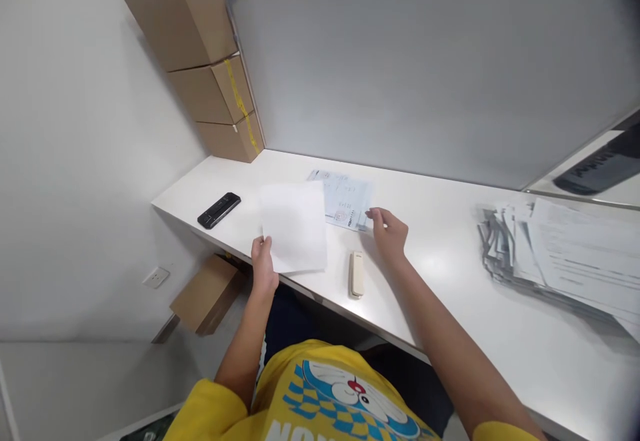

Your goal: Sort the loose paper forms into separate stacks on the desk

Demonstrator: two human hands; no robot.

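My left hand (265,268) is closed on the lower left edge of a blank white sheet of paper (294,228), thumb on top. The sheet is held at the front of the white desk and covers part of a pale blue printed slip (345,198) with red stamp marks. At the right edge of that slip, my right hand (390,231) is closed, its fingertips pinched on the edge. A cream stapler (357,274) lies on the desk between my hands, nearer the front edge.
A black phone (219,210) lies on the desk's left side. Stacked cardboard boxes (215,91) stand at the back left corner, against a grey partition (400,68). A thick pile of papers (565,254) is on the right. Below the desk is another cardboard box (207,291).
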